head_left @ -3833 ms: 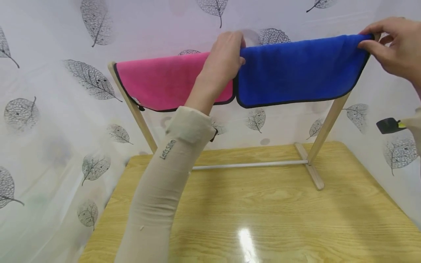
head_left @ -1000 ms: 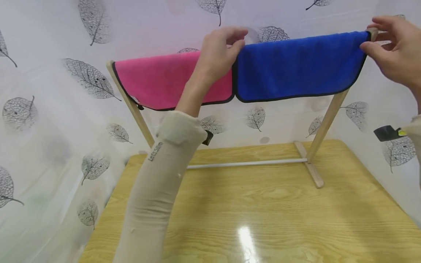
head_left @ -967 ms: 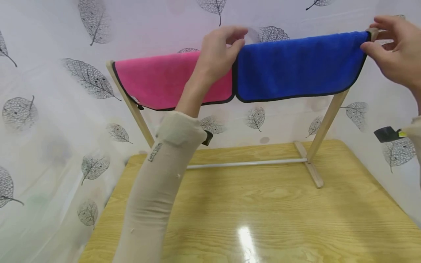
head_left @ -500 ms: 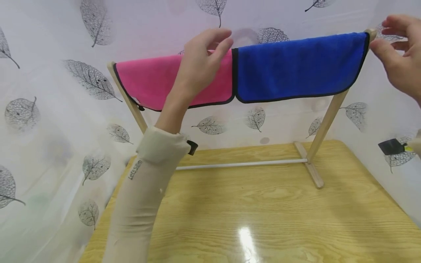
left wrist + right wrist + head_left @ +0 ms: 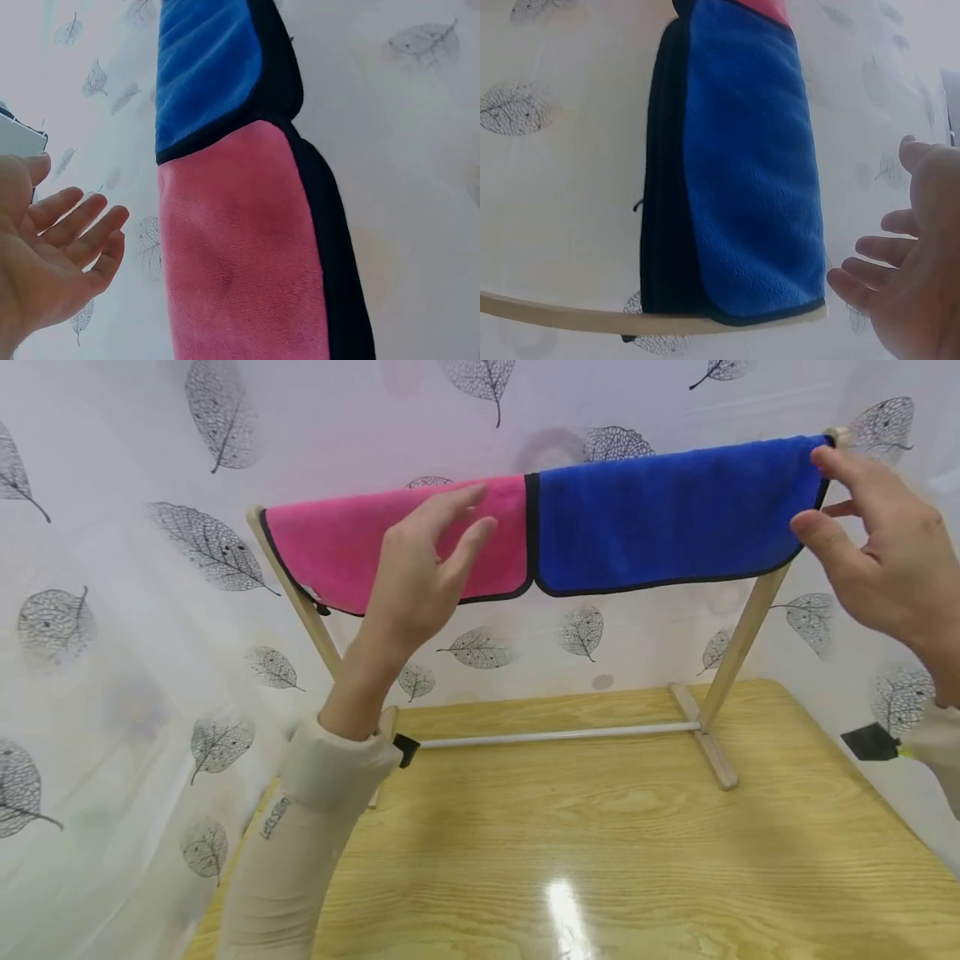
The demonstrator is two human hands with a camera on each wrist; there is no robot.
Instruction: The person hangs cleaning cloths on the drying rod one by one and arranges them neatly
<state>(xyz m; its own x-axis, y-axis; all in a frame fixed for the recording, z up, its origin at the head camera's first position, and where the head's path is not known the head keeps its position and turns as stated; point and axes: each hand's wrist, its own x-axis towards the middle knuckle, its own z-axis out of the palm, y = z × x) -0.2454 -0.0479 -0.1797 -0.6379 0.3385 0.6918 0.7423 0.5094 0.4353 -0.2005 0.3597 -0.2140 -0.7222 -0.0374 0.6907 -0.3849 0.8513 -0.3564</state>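
Observation:
A pink towel with black edging hangs folded over the top of a wooden rack, and a blue towel hangs right beside it. My left hand is in front of the pink towel, fingers relaxed and holding nothing. In the left wrist view, a gap shows between that left hand and the pink cloth. Over the right end of the blue towel in the head view is my right hand, its fingers spread and loosely bent. The right wrist view shows that right hand apart from the cloth.
The rack's right post rises from a wooden foot on the wood-grain table. A white rod runs low between the feet. Behind hangs a pale leaf-print curtain.
Both hands have let go of the towels. The left hand has moved down and left; the right hand went off the rack's end, then came lower and back left. The towels hang nearly the same.

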